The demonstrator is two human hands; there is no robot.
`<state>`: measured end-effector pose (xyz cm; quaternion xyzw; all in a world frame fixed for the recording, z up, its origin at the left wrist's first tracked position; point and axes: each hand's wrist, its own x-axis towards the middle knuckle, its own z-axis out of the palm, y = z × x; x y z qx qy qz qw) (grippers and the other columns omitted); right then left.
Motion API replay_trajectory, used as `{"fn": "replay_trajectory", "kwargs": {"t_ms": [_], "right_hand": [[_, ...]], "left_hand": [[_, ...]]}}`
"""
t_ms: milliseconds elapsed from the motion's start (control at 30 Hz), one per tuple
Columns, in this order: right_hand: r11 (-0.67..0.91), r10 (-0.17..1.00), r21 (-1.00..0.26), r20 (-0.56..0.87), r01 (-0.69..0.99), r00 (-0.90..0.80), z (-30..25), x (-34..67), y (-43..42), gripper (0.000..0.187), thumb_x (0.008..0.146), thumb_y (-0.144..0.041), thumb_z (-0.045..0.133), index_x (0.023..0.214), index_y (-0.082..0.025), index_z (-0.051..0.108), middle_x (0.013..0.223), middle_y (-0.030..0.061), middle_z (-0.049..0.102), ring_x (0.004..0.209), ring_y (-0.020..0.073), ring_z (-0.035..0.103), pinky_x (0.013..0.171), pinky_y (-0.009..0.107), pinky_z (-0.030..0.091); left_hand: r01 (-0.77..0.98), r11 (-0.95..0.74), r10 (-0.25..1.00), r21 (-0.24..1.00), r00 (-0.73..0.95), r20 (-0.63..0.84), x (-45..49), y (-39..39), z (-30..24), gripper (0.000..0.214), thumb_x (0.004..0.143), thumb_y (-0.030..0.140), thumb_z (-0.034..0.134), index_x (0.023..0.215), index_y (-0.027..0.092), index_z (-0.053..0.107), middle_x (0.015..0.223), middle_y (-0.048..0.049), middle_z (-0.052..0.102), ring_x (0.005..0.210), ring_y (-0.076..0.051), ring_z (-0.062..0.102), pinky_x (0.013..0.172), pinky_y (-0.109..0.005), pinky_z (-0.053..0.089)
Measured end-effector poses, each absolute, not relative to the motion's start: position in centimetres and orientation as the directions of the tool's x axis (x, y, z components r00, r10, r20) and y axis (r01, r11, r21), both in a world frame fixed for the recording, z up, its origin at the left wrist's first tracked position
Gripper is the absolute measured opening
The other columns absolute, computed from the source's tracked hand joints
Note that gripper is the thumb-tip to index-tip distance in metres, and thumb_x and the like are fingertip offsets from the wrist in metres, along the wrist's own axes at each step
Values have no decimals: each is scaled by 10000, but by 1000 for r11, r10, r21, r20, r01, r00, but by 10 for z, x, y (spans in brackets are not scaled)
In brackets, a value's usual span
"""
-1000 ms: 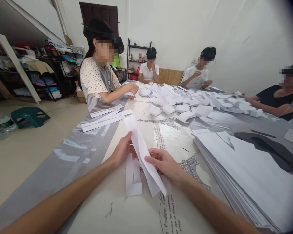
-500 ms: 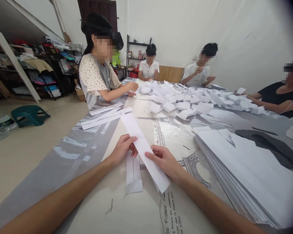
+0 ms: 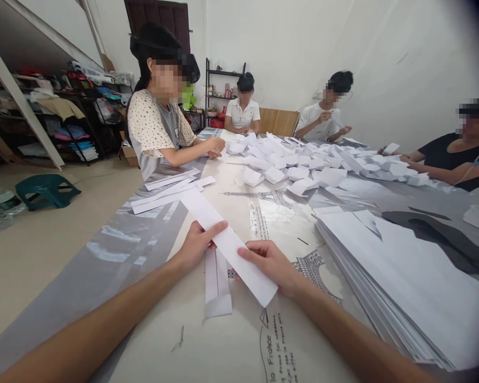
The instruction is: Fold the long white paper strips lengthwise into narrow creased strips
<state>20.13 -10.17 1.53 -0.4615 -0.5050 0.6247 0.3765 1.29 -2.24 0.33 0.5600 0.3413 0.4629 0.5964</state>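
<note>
A long white folded paper strip (image 3: 231,247) slants between my hands above the table. My left hand (image 3: 197,242) grips it near the middle, thumb on top and fingers hidden underneath. Closer to the strip's near end, my right hand (image 3: 265,263) pinches it, thumb on the upper face. Below my left hand, a second folded strip (image 3: 217,287) lies on the table with a dark line running down it. Beyond my left hand rests a small group of white strips (image 3: 159,197).
A stack of white sheets (image 3: 399,276) lies at the right. Many folded paper pieces (image 3: 295,159) are heaped across the far table. Several people sit around it, one person (image 3: 159,117) close on the left. A green stool (image 3: 48,189) stands on the floor at left.
The strip has turned so its far end points further left, and its near end now looks flat where loose layers showed. Both hands still hold it.
</note>
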Motion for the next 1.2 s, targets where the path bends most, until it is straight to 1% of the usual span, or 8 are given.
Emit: {"fn": "replay_trajectory", "kwargs": {"t_ms": [200,367,533,667,733,833,1000,1200], "right_hand": [[-237,931,-971,-215,-40,-296,15,204,-100,379,850,-540,685,876,-169,761,876,93,752,741,215,733,607,290,541],[-263,920,-962,-230,-66,-317,14,206,-100,392,856,-534,685,906,-155,772,867,104,751,751,215,731,632,299,541],[-242,921,-966,-200,-89,-333,13,205,-100,432,871,-548,662,975,-143,768,871,115,753,710,201,722,599,294,535],[-212,922,-975,-177,-66,-343,11,204,-100,456,879,-564,642,937,-128,764,860,120,752,699,205,725,600,296,537],[-203,926,-978,-175,-51,-334,10,204,-99,466,882,-572,633,914,-125,759,863,120,750,689,209,730,594,296,535],[-202,930,-978,-177,-46,-324,9,204,-99,478,878,-584,629,922,-125,752,866,121,750,680,209,727,580,296,535],[-189,924,-982,-176,-7,-338,12,203,-101,466,892,-580,610,908,-135,747,854,113,748,691,202,728,596,292,541],[-117,909,-992,-127,50,-397,20,202,-103,491,905,-604,562,793,-145,697,737,78,724,593,177,690,497,256,509]], "left_hand": [[-247,-31,963,969,252,95,12,-19,5,384,783,403,758,598,158,527,539,48,406,481,-70,337,451,-226,223],[-400,59,998,915,49,-44,13,-15,7,349,655,327,849,618,156,547,564,58,449,475,-56,353,416,-213,223],[-430,70,998,900,32,-62,13,-13,7,356,628,331,863,627,149,557,556,61,469,466,-50,367,397,-205,228],[-455,77,996,887,4,-85,12,-10,4,356,622,340,871,640,149,571,561,58,490,484,-55,400,399,-199,236],[-454,75,997,888,8,-80,12,-9,3,334,636,351,865,658,143,605,585,39,539,500,-62,429,402,-200,236],[-428,66,998,901,24,-62,11,-9,3,299,665,376,842,723,129,684,699,-12,654,535,-74,480,404,-207,242],[-448,78,996,891,-2,-88,10,-8,4,312,689,403,821,792,120,740,778,-39,696,592,-92,540,447,-195,338],[-482,94,993,871,-14,-115,10,-7,3,319,659,392,852,786,119,749,809,-48,699,679,-114,586,548,-189,439]]}}
